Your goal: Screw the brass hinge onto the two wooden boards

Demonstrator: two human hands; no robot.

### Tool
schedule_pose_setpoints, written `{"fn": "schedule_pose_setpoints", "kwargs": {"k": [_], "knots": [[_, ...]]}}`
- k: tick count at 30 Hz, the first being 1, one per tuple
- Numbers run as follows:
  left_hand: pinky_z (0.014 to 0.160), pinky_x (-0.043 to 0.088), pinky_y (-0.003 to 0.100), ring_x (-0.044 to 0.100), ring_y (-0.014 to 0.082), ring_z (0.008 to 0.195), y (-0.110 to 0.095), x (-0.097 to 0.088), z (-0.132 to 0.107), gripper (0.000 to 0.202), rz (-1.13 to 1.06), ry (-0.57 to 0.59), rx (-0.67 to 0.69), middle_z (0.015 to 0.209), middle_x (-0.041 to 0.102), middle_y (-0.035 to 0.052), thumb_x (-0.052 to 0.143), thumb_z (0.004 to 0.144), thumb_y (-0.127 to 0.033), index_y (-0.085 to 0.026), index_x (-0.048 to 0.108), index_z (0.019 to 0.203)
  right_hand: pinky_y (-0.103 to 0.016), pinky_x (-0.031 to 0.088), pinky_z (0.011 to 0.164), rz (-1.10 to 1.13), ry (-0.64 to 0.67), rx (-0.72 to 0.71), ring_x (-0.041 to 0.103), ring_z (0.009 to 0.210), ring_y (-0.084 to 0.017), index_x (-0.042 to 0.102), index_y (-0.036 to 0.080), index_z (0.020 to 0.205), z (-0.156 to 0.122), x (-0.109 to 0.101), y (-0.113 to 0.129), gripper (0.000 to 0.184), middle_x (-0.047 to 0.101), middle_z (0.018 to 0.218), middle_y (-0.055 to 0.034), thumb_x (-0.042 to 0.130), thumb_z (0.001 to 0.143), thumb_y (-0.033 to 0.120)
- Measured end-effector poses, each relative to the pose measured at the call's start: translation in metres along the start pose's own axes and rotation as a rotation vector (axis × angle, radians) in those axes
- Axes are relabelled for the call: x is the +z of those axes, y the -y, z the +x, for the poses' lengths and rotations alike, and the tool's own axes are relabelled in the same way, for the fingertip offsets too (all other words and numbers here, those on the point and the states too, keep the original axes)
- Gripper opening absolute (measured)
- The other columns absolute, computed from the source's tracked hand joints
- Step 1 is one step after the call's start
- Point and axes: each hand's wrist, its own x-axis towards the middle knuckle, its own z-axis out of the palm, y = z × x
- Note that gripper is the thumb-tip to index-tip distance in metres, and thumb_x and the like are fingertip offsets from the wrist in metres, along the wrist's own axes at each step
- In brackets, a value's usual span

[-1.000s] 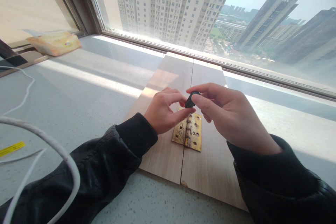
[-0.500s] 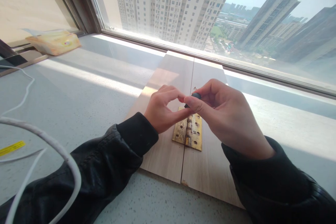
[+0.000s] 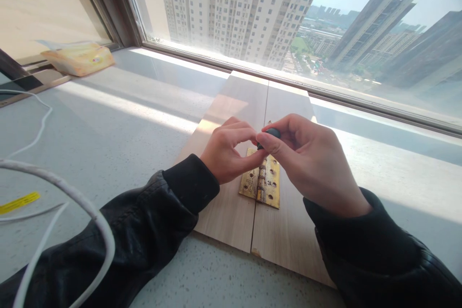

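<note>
A brass hinge (image 3: 265, 185) lies flat across the seam between two light wooden boards (image 3: 231, 211). Just above its upper end, my right hand (image 3: 310, 163) is closed on a small dark round-topped tool (image 3: 271, 133), held between thumb and fingers. My left hand (image 3: 229, 154) is curled beside it, its thumb and forefinger pinched together against the tool's lower part. What that pinch holds is hidden. The hinge's upper part is covered by both hands.
The boards rest on a grey speckled sill (image 3: 119, 130) under a big window (image 3: 288, 24). A yellow tissue pack (image 3: 79, 57) lies at the far left. White cables (image 3: 68, 197) curve across the near left, beside a yellow label (image 3: 19, 202).
Both hands have stayed together over the hinge's top. My right hand has turned slightly, so less of the dark tool shows now.
</note>
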Motion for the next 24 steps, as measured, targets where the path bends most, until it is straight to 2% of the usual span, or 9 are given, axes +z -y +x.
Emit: {"fn": "schedule_pose_setpoints", "kwargs": {"k": [10,15,17,19,24], "knots": [[0.061,0.043,0.029,0.051,0.0138,0.064,0.001,0.004,-0.003,0.018,0.067,-0.074,-0.005,0.066,0.062,0.0027,0.068,0.071,-0.033,-0.015,0.065,0.068,-0.026,0.033,0.047,0.033,-0.01,-0.006,0.047,0.055,-0.011,0.057,0.018,0.076,-0.001,0.003,-0.001,0.024,0.056,0.063,-0.0001,0.059,0.079,0.042],[0.065,0.044,0.029,0.052,0.0141,0.07,0.003,0.001,0.0,0.013,-0.007,0.041,0.03,0.067,0.062,0.0017,0.068,0.072,-0.028,-0.016,0.065,0.07,-0.024,0.027,0.041,-0.067,-0.111,0.012,0.033,0.044,-0.008,0.052,0.018,0.067,-0.002,0.007,0.002,0.027,0.039,0.047,0.0062,0.061,0.076,0.041],[0.067,0.044,0.03,0.052,0.0142,0.07,0.003,0.0,0.001,0.012,-0.027,0.062,0.047,0.068,0.063,0.0016,0.068,0.073,-0.028,-0.016,0.065,0.071,-0.023,0.027,0.041,-0.06,-0.125,0.022,0.032,0.044,-0.007,0.05,0.018,0.066,-0.003,0.007,0.003,0.027,0.038,0.048,0.0065,0.063,0.075,0.04],[0.067,0.044,0.031,0.053,0.0146,0.07,0.004,-0.001,0.001,0.012,-0.032,0.06,0.047,0.067,0.063,0.002,0.067,0.073,-0.028,-0.016,0.066,0.072,-0.023,0.029,0.043,-0.005,-0.081,0.024,0.037,0.048,-0.008,0.052,0.018,0.069,-0.002,0.004,0.003,0.025,0.044,0.053,0.0048,0.064,0.074,0.039],[0.071,0.045,0.033,0.056,0.0159,0.074,0.004,-0.001,0.0,0.01,-0.038,0.077,0.028,0.075,0.068,0.0032,0.066,0.075,-0.027,-0.018,0.068,0.078,-0.023,0.036,0.046,0.115,0.084,-0.016,0.045,0.05,-0.009,0.062,0.018,0.094,0.0,-0.007,0.005,0.022,0.05,0.057,0.0034,0.057,0.082,0.035]]}}
